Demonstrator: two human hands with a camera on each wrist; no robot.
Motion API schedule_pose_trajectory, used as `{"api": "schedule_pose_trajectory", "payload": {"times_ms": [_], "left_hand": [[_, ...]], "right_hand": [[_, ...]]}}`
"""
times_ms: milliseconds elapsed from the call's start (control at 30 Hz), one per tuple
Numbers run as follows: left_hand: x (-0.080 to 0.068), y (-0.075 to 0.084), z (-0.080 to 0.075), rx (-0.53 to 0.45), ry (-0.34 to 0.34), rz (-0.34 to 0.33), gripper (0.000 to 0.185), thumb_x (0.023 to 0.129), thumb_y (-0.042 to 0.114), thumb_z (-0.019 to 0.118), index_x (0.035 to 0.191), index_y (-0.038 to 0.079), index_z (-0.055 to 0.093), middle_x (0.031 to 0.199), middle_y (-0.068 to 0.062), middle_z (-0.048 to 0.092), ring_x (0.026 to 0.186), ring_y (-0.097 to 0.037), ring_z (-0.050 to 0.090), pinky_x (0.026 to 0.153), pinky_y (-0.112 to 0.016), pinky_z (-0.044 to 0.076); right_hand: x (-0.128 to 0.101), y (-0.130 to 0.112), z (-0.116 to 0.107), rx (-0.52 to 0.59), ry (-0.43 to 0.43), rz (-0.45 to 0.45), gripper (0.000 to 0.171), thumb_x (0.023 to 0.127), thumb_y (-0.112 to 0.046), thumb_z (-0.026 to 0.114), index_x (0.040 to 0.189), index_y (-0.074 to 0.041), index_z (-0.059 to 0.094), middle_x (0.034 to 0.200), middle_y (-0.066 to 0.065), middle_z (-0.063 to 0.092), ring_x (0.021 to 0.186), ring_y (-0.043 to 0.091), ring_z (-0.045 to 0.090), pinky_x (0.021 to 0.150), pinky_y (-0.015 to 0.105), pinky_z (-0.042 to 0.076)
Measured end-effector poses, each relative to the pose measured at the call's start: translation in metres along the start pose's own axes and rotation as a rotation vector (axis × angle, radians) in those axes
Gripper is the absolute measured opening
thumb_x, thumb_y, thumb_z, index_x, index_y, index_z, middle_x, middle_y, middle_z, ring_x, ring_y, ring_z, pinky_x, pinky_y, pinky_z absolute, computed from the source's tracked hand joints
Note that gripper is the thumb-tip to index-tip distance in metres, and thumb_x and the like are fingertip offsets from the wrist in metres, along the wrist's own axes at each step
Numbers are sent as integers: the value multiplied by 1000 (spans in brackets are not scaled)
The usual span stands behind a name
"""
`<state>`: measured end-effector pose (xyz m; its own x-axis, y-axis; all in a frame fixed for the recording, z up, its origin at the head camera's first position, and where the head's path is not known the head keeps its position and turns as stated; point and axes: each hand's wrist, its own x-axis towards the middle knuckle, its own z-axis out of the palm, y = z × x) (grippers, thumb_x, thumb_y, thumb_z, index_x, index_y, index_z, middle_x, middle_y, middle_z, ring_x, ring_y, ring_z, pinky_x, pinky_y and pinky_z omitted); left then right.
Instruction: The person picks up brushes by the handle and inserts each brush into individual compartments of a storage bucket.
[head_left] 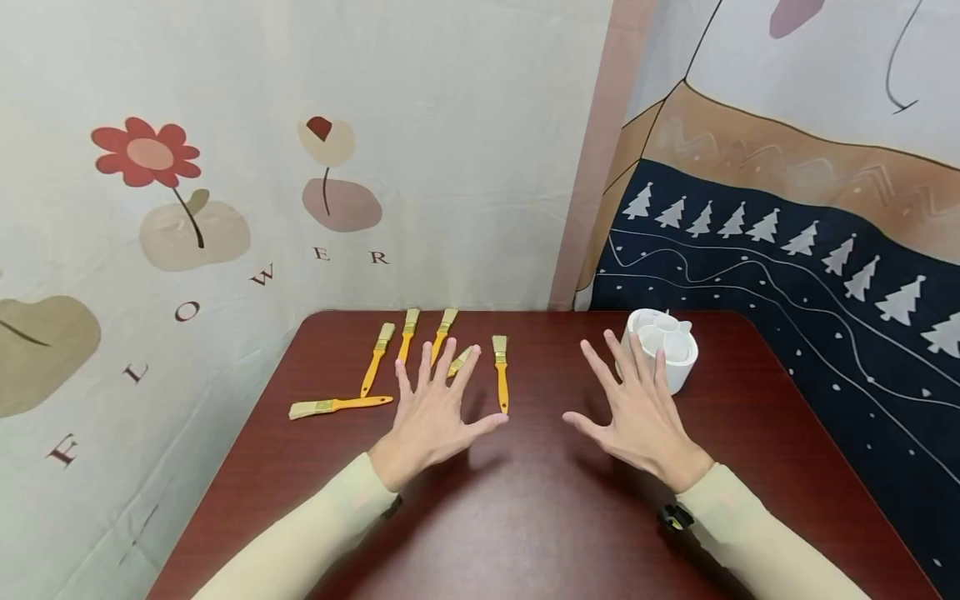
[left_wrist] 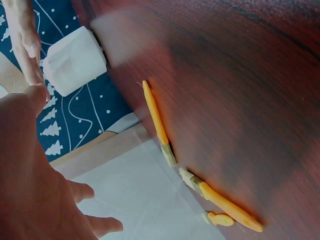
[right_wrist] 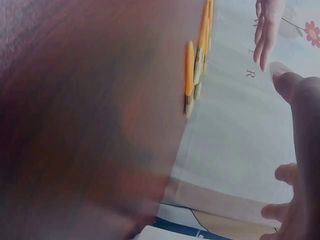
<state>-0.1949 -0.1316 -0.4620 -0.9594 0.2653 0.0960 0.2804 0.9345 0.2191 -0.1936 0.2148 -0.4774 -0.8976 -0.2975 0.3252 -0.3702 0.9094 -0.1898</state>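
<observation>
Both hands hover over the table with fingers spread, holding nothing. My left hand [head_left: 429,425] overlaps part of a group of paintbrushes in the head view. Just right of its fingers lies one paintbrush [head_left: 502,385], bristles pointing away. A shorter-looking brush [head_left: 459,362] is partly hidden behind the fingers. To the left, another brush [head_left: 377,362] points away beside one lying sideways [head_left: 348,404]. All have orange-yellow handles and pale bristles. My right hand [head_left: 643,423] is nearest a round white container [head_left: 679,379] with inner compartments, its fingertips overlapping it in this view.
The dark red-brown wooden table [head_left: 525,533] meets a pale curtain [head_left: 465,150] printed with flowers and letters at the back. On the right hangs a dark blue cloth [head_left: 750,275] with white trees. A dark wrist device [head_left: 677,517] sits at the right sleeve.
</observation>
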Motion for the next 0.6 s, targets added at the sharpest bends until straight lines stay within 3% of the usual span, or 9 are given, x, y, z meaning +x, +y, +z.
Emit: {"api": "schedule_pose_trajectory", "payload": {"times_ms": [367,600], "left_hand": [[6,4,7,-45,14,14,114,98,95,58,188,37,21,198,-10,18,184,-49,2,139,-90,5],[16,13,7,-60,38,42,110,100,92,59,187,34,26,196,-11,23,183,-50,12,140,-87,7]], "right_hand": [[8,20,-9,40,163,-32,104,97,-59,83,182,-20,40,188,23,38,176,57,28,138,89,18],[12,37,-15,82,249,8,97,97,-48,86,179,-15,45,184,27,43,173,60,33,135,91,22]]}}
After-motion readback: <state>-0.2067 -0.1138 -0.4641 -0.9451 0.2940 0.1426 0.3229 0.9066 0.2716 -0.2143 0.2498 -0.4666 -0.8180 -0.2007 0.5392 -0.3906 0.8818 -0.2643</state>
